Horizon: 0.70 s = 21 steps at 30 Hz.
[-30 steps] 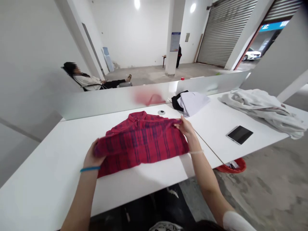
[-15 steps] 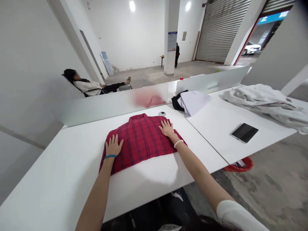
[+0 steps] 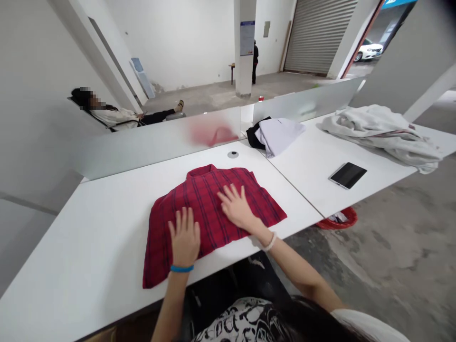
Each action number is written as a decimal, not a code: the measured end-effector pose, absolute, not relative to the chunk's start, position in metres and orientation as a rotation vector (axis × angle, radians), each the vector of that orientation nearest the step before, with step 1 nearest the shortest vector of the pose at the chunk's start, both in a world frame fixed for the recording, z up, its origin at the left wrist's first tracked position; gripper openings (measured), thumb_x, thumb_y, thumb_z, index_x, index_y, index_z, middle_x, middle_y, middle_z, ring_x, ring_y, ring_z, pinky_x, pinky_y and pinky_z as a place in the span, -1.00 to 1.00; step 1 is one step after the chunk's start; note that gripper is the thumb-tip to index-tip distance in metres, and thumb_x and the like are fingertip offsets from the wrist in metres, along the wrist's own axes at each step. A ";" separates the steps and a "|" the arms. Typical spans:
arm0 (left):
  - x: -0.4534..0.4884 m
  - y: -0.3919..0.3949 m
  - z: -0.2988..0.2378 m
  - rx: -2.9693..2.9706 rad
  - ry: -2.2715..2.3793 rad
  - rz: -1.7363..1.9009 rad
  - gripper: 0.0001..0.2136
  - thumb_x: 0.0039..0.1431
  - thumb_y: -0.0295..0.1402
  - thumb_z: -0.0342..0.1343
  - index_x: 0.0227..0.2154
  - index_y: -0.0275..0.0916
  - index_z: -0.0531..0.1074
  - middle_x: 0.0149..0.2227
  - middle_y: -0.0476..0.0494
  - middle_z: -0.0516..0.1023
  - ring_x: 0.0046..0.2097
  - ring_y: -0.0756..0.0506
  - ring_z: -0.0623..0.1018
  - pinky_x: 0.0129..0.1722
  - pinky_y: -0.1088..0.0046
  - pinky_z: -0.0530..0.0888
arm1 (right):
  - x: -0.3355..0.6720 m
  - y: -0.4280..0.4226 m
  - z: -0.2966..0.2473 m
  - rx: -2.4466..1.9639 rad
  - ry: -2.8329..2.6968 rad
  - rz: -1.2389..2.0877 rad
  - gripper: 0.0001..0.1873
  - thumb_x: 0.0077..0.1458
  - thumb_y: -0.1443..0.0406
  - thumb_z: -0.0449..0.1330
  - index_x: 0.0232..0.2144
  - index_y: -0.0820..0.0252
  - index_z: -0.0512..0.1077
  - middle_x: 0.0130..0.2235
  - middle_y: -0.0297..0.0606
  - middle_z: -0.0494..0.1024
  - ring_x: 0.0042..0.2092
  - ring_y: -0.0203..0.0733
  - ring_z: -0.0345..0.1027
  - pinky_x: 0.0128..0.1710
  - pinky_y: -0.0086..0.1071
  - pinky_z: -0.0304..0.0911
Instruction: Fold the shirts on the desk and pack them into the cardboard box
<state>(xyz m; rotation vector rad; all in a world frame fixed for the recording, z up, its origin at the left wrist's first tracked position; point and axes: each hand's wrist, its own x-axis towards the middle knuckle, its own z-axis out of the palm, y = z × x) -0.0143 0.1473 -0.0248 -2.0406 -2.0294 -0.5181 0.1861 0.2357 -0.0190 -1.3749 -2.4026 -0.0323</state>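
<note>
A red plaid shirt [image 3: 210, 190] with dark blue stripes lies folded on the white table [image 3: 107, 223], its collar toward the frosted divider. Over the shirt's lower left part is my left hand [image 3: 185, 237], palm down with fingers spread and a blue band at the wrist. My right hand [image 3: 237, 209], wearing a pale bead bracelet, is over the middle of the shirt, also palm down with fingers apart. Neither hand grips the cloth. Whether the palms press on it or hover just above, I cannot tell.
A frosted divider [image 3: 160, 142] runs along the back edge. To the right are a lavender folded garment [image 3: 280, 135], a tablet [image 3: 348, 175] and a heap of whitish cloth [image 3: 381, 133]. A red basket [image 3: 338, 223] stands below the table edge. A person [image 3: 114, 114] reclines beyond the divider.
Both hands have come inward and nearer to my body from the shirt's left and right sides. The shirt lies closer to the front edge, and the view has tilted down.
</note>
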 end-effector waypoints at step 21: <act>-0.020 0.154 -0.016 -1.778 -2.095 -0.589 -0.49 0.27 -0.32 -0.25 0.24 -0.39 0.07 0.31 -0.42 -0.03 0.33 -0.38 -0.10 0.20 -0.23 -0.12 | 0.214 0.228 -0.013 -1.573 -2.233 -0.112 -0.44 0.27 0.27 -0.21 0.29 0.33 -0.02 0.33 -0.08 -0.11 0.34 0.15 -0.37 0.21 0.22 -0.37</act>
